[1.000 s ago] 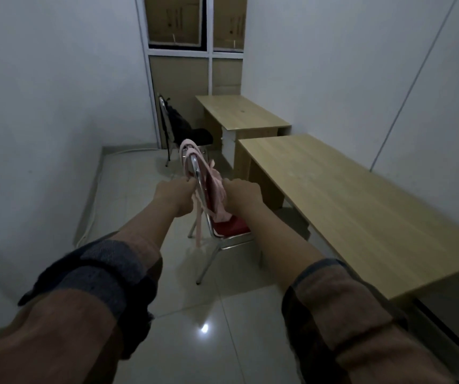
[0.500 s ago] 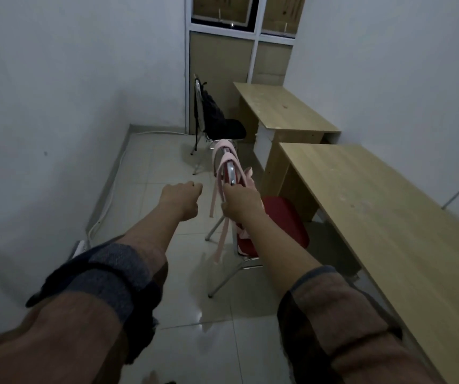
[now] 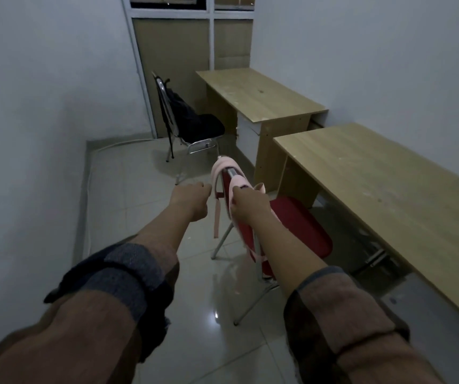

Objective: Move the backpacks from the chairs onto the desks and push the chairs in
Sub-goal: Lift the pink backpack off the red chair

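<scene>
Indoors, in a dim white-walled room, the right hand grips the top of a red chair's backrest, closed over the pink backpack straps draped there. Just left of it, the left hand hangs curled into a loose fist, apart from the straps and holding nothing. The red seat points right toward the near desk. Farther back, a black backpack sits on a black chair left of the far desk.
</scene>
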